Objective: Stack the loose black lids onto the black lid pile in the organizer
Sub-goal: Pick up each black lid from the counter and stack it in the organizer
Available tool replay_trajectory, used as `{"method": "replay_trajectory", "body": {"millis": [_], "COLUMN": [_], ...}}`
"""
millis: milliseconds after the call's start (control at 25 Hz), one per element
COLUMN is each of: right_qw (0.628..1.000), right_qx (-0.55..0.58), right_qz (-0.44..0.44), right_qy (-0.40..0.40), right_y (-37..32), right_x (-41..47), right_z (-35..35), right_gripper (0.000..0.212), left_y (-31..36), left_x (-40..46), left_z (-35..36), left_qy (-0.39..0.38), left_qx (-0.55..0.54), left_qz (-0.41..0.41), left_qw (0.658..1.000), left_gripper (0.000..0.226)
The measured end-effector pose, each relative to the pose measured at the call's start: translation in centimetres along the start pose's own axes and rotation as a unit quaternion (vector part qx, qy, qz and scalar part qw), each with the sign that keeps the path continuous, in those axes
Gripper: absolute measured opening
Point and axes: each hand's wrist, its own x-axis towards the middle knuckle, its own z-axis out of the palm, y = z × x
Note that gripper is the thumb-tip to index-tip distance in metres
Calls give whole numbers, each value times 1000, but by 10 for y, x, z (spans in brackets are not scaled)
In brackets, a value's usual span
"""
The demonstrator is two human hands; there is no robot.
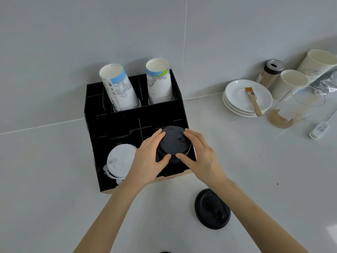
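A black organizer [94, 128] stands against the wall on the grey counter. In its front right compartment sits the black lid pile [173, 141]. My left hand [147, 157] and my right hand [202, 157] cup the top lid of that pile from either side, fingers and thumbs touching its rim. One loose black lid [212, 209] lies flat on the counter near my right forearm. The dark edge of another object [165, 252] shows at the bottom of the frame.
White lids [120, 161] fill the front left compartment. Two stacks of printed paper cups [119, 88] [159, 81] lean in the rear slots. To the right are white saucers [246, 97] with a brush [253, 101], a glass jar [295, 106], cups and a shaker [271, 72].
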Motion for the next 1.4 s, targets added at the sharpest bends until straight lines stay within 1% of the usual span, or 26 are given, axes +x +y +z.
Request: {"method": "replay_trajectory", "body": {"millis": [320,480,600,720,880,960,1120,1200,1400], "right_qw": [1000,1000,999,997,993,990,985,982,983], "right_qx": [6,-1,-22,-38,-39,-36,-34,-26,-41], "right_qz": [-3,-2,16,41,84,116,152,174,171], "right_qy": [-20,-10,-27,-53,-73,-72,-68,-65,-60], "right_y": [-2,-3,5,16,32,40,48,49,52], "right_x": [-7,-24,-46,-72,-107,-122,-145,-153,-162], "right_z": [-10,-22,-33,-42,-48,-47,-40,-35,-21], "right_gripper": [62,61,60,60,59,60,64,67,72], "left_y": [9,17,26,31,28,26,24,23,21], "left_x": [-6,-23,-38,-54,-71,-76,-86,-89,-93], "left_z": [-1,-1,3,14,38,53,76,83,95], "left_qy": [30,53,51,16,-71,-118,-194,-218,-234], "left_qx": [41,17,-6,-8,1,31,80,91,94], "left_qz": [3,32,48,64,57,47,24,20,16], "left_qw": [999,998,998,998,996,991,977,972,968], "left_gripper": [64,57,53,50,54,58,66,68,72]}}
